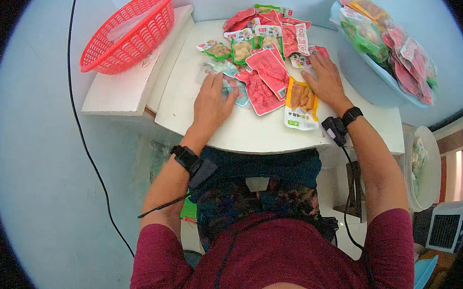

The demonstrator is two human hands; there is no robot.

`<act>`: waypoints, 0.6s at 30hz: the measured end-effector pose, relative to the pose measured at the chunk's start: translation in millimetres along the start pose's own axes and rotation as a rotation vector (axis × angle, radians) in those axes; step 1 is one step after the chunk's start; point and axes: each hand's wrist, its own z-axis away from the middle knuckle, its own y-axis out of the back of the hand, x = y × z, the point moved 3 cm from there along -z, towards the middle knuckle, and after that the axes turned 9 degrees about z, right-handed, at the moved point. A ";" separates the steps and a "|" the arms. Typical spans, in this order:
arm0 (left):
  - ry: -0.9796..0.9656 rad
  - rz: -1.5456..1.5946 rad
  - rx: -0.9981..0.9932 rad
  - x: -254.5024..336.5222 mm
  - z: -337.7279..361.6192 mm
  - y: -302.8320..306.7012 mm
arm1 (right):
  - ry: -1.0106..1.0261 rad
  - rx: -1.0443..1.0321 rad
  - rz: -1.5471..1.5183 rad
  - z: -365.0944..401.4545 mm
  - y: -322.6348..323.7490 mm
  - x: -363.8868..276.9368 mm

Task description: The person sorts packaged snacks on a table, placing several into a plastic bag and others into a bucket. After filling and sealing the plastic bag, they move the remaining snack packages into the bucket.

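A loose heap of sealed snack packets lies on the white table (181,104). On its left side my left hand (213,102) rests with fingers stretched out over a light blue and clear packet (238,94). At the right edge my right hand (324,81) lies with fingers spread, close to a yellow packet (301,102) and a small red packet (320,51). Between my hands are red packets (264,93). Behind them sit green-edged packets (241,51) with pale contents. Neither hand is seen gripping anything; the left fingertips are partly hard to make out against the packets.
A red plastic basket (96,51) stands on a white ledge (118,95) at the left. A blue basin (363,78) heaped with packets is at the right. Below it is a white bucket (429,178) with packets inside. Black cables run from both wrists.
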 end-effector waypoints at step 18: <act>0.014 -0.091 0.166 13.1 25.4 11.3 | -0.033 -0.006 0.021 1.6 -0.1 1.2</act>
